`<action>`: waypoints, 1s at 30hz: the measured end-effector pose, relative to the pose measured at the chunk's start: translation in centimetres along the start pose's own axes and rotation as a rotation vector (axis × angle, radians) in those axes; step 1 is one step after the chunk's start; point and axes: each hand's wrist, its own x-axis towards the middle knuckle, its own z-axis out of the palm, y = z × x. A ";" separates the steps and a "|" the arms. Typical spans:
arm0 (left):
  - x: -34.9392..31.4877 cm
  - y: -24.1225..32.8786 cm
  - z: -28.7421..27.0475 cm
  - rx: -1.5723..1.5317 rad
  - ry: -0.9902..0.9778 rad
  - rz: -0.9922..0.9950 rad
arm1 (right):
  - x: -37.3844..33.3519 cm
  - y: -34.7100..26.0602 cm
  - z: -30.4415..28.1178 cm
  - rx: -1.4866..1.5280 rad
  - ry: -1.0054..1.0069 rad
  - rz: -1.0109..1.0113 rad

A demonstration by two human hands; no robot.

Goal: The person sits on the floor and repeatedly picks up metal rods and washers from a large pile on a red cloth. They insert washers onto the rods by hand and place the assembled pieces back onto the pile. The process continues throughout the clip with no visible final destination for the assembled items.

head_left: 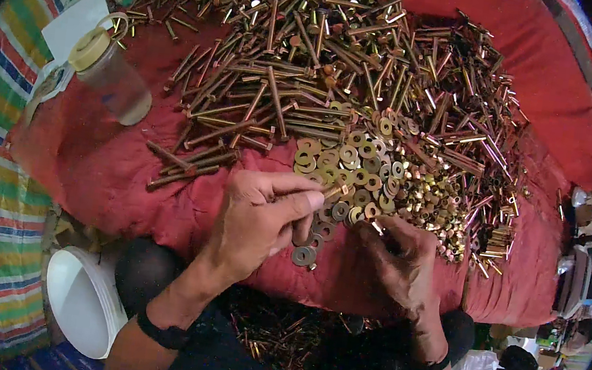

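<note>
My left hand (262, 218) is closed around a bolt (336, 191), whose threaded end points up and right past the thumb and forefinger. Just right of it, my right hand (401, 261) pinches a small shiny metal piece (377, 227); its kind is too small to tell. Flat washers (358, 159) lie spread beneath and beyond both hands. To their right sits a heap of small nuts (428, 194). Long brass-coloured bolts (249, 87) are piled behind the washers and stretch to the far edge.
Everything lies on a red padded cloth (126, 186). A clear jar with a yellowish lid (91, 49) leans at the left. Below left stands a white bucket (79, 299). More bolts (277, 334) lie low between my knees. Another person (529, 365) is at the far right.
</note>
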 end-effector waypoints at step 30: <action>1.4 -3.1 4.0 -0.746 -0.194 0.363 | -1.1 -2.4 0.8 0.498 0.108 0.329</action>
